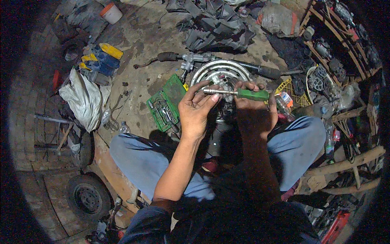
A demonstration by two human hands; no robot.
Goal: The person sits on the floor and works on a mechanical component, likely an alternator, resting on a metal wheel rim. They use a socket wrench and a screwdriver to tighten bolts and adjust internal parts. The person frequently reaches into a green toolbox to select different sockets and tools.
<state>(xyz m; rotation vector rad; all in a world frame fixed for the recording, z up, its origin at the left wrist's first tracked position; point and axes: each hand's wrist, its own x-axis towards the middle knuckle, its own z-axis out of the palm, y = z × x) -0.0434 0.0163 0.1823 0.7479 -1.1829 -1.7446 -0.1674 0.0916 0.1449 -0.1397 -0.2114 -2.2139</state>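
Observation:
Level in front of me I hold a nut driver with a green handle [255, 95] and a metal shaft. My right hand [254, 114] is closed round the handle. At the other end, the fingers of my left hand [193, 112] pinch the silver socket [210, 91]. Beneath both hands sits a silver steel wheel rim [221, 66], its middle partly hidden by the hands and the tool. Beside my left hand lies a green socket set case [174, 90], opened out, with several sockets and a ratchet-like tool in it.
Beyond the wheel rim lies a steering rack [197, 57] with black boots. Black plastic parts [217, 30] are heaped farther off. At left are a white sack [81, 101], blue and yellow objects [103, 59] and a tyre [88, 198]. Wooden racks [345, 166] with parts stand at right.

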